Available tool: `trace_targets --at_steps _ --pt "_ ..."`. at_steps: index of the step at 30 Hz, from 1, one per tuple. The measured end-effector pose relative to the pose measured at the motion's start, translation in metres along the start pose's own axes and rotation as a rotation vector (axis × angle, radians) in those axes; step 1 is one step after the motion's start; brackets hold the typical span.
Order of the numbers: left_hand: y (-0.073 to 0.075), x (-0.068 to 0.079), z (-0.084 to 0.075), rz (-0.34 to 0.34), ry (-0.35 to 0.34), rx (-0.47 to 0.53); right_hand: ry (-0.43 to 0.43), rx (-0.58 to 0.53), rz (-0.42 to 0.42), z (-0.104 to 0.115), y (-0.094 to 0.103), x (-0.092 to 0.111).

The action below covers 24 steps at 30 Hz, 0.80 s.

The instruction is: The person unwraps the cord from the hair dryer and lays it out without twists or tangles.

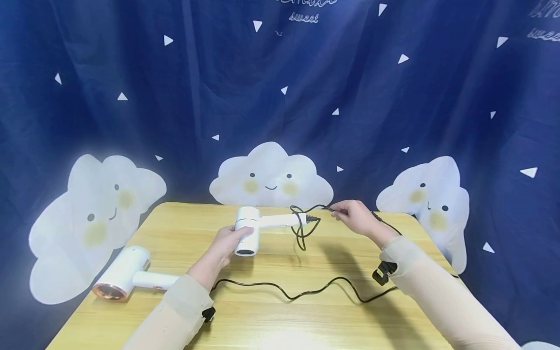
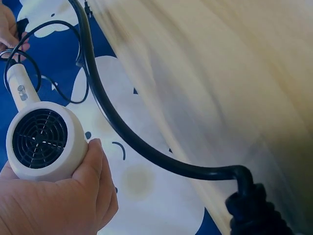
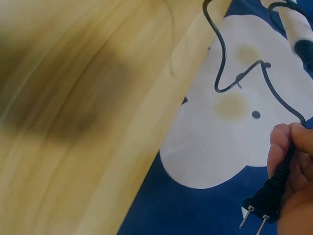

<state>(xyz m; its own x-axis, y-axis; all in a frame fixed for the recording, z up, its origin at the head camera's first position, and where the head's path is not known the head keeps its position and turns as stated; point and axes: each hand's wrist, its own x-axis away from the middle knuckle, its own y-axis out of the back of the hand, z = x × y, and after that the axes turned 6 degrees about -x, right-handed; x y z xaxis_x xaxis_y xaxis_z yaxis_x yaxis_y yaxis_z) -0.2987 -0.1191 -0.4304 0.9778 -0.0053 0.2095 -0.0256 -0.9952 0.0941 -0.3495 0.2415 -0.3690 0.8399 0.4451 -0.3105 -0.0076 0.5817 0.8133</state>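
Note:
My left hand (image 1: 225, 243) grips a white hair dryer (image 1: 248, 215) by its round head, with the handle pointing right. In the left wrist view the dryer's black grille (image 2: 40, 138) faces the camera. A black power cord (image 3: 223, 49) hangs in loose loops around the end of this handle. To the right, my right hand (image 1: 356, 216) pinches that cord close to its two-pin plug (image 3: 266, 200), whose prongs point away from the fingers. Both hands are over the far part of the wooden table (image 1: 280, 321).
A second white hair dryer (image 1: 131, 270) with a copper-coloured rim lies at the table's left, its handle end hidden behind my left forearm. Its black cord (image 1: 308, 292) winds across the table to the right. Behind hangs a blue curtain (image 1: 280, 107) with cloud prints.

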Motion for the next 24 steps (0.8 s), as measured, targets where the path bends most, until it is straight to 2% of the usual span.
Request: trace_targets --at_steps 7,16,24 --pt "0.006 0.000 0.000 -0.028 0.004 -0.006 -0.087 -0.105 0.040 -0.015 0.002 0.010" --pt "0.016 0.000 -0.001 -0.033 0.004 0.019 -0.124 -0.187 0.023 -0.034 0.001 0.018" --pt "0.027 -0.001 0.000 -0.030 0.000 0.057 -0.124 -0.276 -0.004 -0.050 0.002 0.025"
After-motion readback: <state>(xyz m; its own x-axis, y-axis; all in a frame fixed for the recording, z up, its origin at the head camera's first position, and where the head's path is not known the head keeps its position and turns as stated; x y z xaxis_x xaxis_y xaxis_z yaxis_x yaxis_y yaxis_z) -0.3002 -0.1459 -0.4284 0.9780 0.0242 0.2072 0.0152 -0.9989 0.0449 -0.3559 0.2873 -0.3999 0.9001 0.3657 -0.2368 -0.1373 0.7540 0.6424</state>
